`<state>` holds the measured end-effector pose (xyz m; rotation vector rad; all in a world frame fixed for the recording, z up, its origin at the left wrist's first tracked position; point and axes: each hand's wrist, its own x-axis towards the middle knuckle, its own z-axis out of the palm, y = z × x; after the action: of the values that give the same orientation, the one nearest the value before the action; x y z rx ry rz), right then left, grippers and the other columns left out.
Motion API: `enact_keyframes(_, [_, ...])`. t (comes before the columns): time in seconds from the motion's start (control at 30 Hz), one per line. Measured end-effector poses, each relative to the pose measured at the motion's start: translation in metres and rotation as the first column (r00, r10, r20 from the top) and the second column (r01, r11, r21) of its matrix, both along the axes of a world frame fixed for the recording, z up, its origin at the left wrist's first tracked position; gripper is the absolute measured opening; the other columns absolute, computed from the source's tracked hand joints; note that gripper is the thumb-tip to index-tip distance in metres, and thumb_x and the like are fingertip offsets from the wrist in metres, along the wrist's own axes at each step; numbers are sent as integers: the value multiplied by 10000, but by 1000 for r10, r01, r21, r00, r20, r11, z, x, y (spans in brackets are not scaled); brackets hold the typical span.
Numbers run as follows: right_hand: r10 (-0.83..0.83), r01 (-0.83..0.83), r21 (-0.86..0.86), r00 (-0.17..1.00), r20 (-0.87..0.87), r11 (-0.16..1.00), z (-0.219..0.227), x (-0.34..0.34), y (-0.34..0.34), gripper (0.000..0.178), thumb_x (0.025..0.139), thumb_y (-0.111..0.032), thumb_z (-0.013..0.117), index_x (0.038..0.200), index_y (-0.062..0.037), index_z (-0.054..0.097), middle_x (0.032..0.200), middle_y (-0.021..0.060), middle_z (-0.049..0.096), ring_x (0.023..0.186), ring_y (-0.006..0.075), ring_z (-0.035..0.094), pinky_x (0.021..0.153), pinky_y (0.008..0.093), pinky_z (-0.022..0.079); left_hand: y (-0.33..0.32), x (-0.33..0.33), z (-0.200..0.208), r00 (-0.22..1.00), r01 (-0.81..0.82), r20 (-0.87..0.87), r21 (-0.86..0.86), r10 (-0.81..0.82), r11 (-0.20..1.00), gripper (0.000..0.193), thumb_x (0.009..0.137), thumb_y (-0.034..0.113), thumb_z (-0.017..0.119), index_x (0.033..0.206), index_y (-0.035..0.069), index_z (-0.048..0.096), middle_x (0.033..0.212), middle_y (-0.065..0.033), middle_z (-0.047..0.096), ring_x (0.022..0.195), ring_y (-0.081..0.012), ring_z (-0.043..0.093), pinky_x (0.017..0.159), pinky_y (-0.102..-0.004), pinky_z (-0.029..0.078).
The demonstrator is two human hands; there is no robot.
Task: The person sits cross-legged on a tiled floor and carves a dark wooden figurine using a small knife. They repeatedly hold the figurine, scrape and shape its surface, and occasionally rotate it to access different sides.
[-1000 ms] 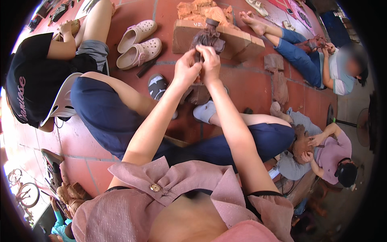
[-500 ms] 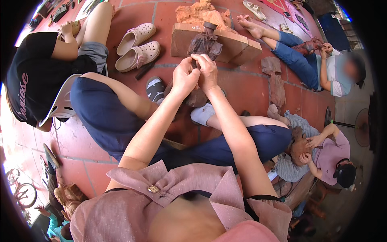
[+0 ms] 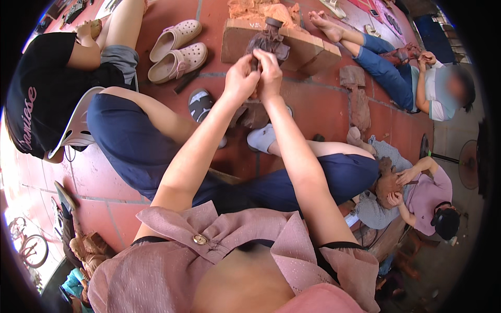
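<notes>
A dark brown carved wooden figure [image 3: 272, 44] with a flat-topped head stands between my feet. Its middle is covered by my hands, and its base [image 3: 255, 115] shows below them. Both hands meet close together at the figure. My left hand [image 3: 241, 78] is closed, thumb toward the right hand. My right hand [image 3: 270, 75] is closed too, its fingers bent over against the carving. A small dark piece shows between the fingertips; whether it belongs to the figure or is a separate thing, I cannot tell.
Behind the figure, an orange-toned carving [image 3: 261, 14] sits by a wooden block [image 3: 292, 47]. Pale clogs [image 3: 177, 55] lie at left on the red tiles [image 3: 308, 104]. A brown carved piece [image 3: 359, 99] lies at right. People sit nearby on both sides, some holding carvings.
My hands have slid farther up the figure, away from me. The whole view has shifted slightly, and the figure keeps its place beside the block.
</notes>
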<state>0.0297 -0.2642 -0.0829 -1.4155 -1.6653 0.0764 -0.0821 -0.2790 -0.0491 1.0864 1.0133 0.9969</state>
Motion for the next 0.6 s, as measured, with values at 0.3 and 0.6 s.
enact_keyframes(0.3, [56,-55,41,998,-18,998,13,5,6,339,699,-20,582,1034,-51,620,1043,140,622,927,320,605,793,396,486,9,4,5,1000,-5,-22,89,7,996,500,817,36,499,1292,-86,400,772,-79,571,461,-123,521,367,-243,425])
enact_keyframes(0.6, [28,-26,177,1000,-11,984,16,3,5,333,678,-30,600,1008,-54,635,1024,115,631,918,319,589,812,387,470,4,1,18,1000,14,1,91,-14,996,445,803,19,475,1238,-73,441,698,-84,580,416,-112,504,352,-248,413])
